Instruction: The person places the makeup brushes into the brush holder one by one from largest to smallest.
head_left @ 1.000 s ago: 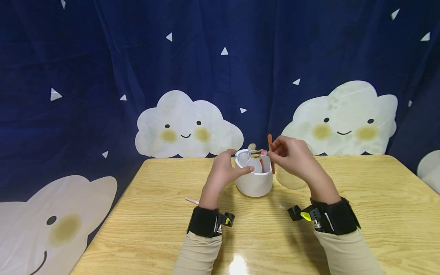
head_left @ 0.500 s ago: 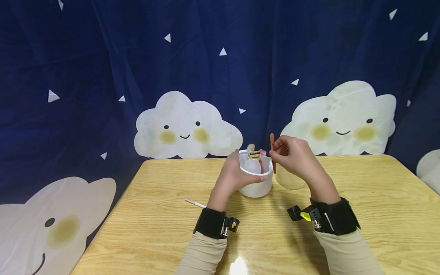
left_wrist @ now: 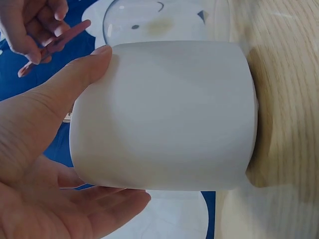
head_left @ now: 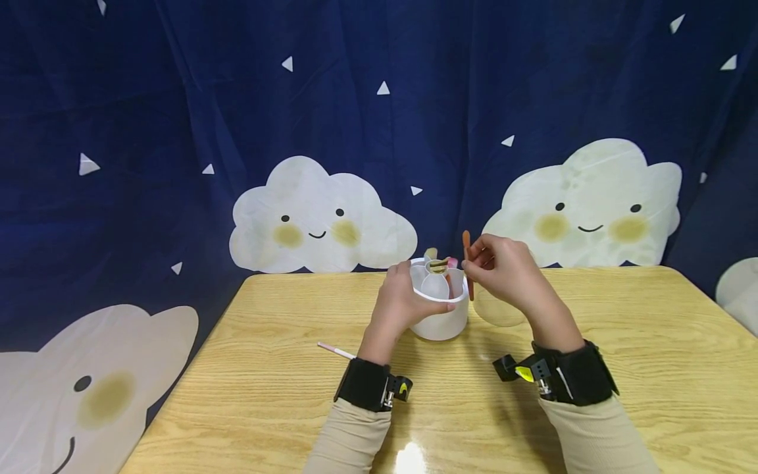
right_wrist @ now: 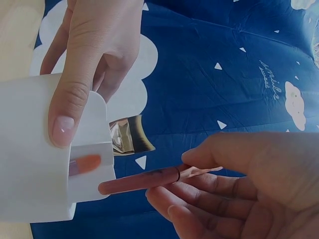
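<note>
My left hand (head_left: 403,299) grips a white round container (head_left: 441,322), thumb on the near side and fingers round the left. Inner dividers show at its open top. In the right wrist view a flat brush (right_wrist: 130,134) with a gold ferrule and an orange-tipped item (right_wrist: 85,164) sit in it. Something pink (head_left: 452,262) shows at the rim. Just right of the container, my right hand (head_left: 506,270) pinches a slim reddish-brown stick (right_wrist: 144,181) with a dark ring; in the head view it is held nearly upright. The left wrist view shows the container's smooth wall (left_wrist: 169,114).
A thin pink and white stick (head_left: 335,349) lies on the wooden table (head_left: 284,408) to the left, partly behind my left wrist. A clear round piece (head_left: 500,313) is right of the container. A dark blue curtain (head_left: 355,112) with clouds hangs behind the table.
My left hand has moved right and lower round the container, its thumb passing from the rim to the outer wall. The right hand, still pinching the reddish-brown stick, has barely moved.
</note>
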Demonstrator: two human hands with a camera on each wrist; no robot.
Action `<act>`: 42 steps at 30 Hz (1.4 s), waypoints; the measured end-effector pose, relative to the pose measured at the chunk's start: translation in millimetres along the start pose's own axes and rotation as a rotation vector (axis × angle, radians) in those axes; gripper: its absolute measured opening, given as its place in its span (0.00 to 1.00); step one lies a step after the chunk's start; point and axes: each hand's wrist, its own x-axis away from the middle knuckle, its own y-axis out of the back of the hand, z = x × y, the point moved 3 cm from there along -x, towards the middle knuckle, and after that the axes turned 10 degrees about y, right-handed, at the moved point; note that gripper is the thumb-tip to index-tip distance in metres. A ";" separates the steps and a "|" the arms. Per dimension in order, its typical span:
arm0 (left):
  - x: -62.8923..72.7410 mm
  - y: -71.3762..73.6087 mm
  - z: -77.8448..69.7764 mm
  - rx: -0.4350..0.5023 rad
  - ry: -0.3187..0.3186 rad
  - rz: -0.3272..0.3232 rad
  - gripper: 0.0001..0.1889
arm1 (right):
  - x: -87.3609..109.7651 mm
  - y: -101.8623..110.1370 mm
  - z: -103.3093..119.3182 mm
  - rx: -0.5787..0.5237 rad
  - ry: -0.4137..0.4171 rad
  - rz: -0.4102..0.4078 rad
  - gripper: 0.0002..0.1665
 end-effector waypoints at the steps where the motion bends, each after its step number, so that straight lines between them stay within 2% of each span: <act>1: 0.2 0.6 -0.2 -0.005 0.001 -0.002 0.55 | 0.0 -0.1 0.0 0.002 0.000 0.001 0.08; 13: 3.4 6.2 -3.9 -0.064 0.010 0.017 0.58 | 0.2 -0.8 -1.6 0.010 -0.002 0.003 0.09; 26: 4.0 5.4 -4.9 -0.033 0.019 0.092 0.62 | -0.3 -3.2 -1.1 0.014 0.002 0.009 0.08; 36: 4.6 10.6 -4.9 -0.023 0.014 0.137 0.57 | -1.2 -6.1 0.9 0.021 0.016 0.002 0.08; 42: 3.4 10.2 -4.0 -0.037 0.003 0.122 0.57 | -1.9 -8.2 2.2 0.022 0.014 0.001 0.09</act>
